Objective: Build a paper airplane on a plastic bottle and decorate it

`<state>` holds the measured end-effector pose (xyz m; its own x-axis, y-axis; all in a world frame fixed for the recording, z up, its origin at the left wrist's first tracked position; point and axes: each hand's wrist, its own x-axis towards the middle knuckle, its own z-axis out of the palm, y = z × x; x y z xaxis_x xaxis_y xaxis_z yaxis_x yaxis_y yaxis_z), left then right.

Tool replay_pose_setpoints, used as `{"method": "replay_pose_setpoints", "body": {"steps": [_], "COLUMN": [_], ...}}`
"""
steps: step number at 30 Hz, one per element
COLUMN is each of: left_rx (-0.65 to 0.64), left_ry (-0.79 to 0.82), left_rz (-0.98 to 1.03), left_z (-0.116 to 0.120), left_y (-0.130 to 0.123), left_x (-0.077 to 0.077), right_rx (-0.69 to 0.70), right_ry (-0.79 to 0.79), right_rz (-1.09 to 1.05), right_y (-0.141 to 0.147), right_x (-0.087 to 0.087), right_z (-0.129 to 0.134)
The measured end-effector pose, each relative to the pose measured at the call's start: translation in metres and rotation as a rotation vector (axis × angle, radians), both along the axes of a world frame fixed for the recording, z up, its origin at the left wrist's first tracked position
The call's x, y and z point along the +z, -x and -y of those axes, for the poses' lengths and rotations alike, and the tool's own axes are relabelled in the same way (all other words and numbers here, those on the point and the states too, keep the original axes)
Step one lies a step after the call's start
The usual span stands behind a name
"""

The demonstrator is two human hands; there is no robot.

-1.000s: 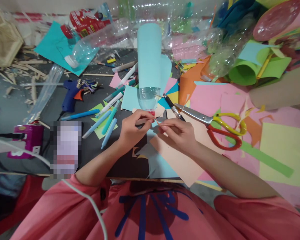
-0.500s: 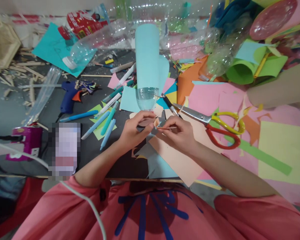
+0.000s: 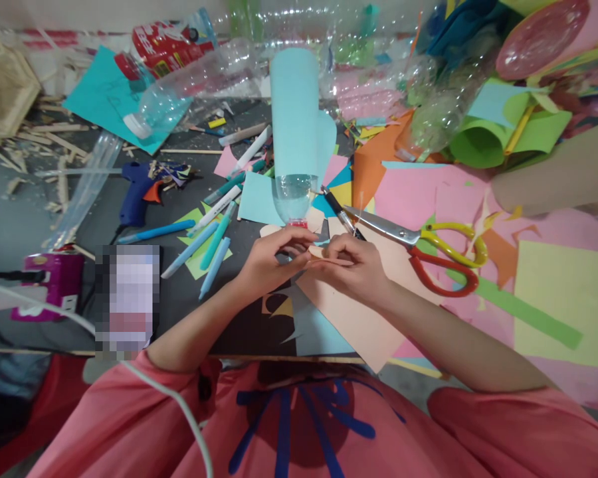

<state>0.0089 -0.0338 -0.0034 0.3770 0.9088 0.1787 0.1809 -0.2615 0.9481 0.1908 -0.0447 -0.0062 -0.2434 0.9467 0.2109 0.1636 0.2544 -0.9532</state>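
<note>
Between my two hands is a small peach paper piece [image 3: 319, 252], pinched at its ends and partly covered by fingers. My left hand [image 3: 274, 260] grips its left end between thumb and fingertips. The fingers of my right hand [image 3: 355, 265] are curled on its right side. Just beyond my hands lies a clear plastic bottle [image 3: 295, 192] wrapped in light blue paper, its red cap toward me. A larger peach sheet [image 3: 373, 325] lies under my right wrist, with a black pen [image 3: 339, 209] close to my right knuckles.
Large scissors [image 3: 418, 245] with yellow and red handles lie right of my hands. Several markers [image 3: 214, 245], a blue glue gun [image 3: 137, 192] and a phone [image 3: 134, 292] are at the left. Plastic bottles [image 3: 199, 79] line the back; coloured paper [image 3: 563, 299] covers the right.
My right fingers have curled further over the peach paper piece, which now lies flatter between my hands. The bottle's red cap has come into view. Nothing else has visibly moved.
</note>
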Motion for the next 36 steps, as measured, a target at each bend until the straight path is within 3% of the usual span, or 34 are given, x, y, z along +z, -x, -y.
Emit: {"method": "replay_pose_setpoints", "body": {"steps": [9, 20, 27, 31, 36], "left_rx": [0.220, 0.128, 0.175, 0.221, 0.156], "left_ry": [0.122, -0.004, 0.072, -0.087, -0.314], "left_rz": [0.030, -0.075, 0.034, 0.008, -0.178], "left_z": [-0.001, 0.002, 0.006, 0.006, 0.003], "left_y": [-0.004, -0.003, -0.004, -0.003, -0.001], "left_x": [0.003, -0.005, -0.006, -0.007, -0.001], "right_rx": [0.012, -0.054, -0.023, -0.018, -0.028], "right_ry": [-0.035, 0.027, 0.114, 0.127, 0.122], "right_rz": [-0.062, 0.054, 0.039, 0.063, 0.072], "right_y": [-0.001, 0.000, 0.000, 0.001, 0.001], "right_x": [-0.008, -0.005, -0.004, 0.000, 0.002], "right_z": [0.001, -0.001, -0.002, -0.002, -0.002]}}
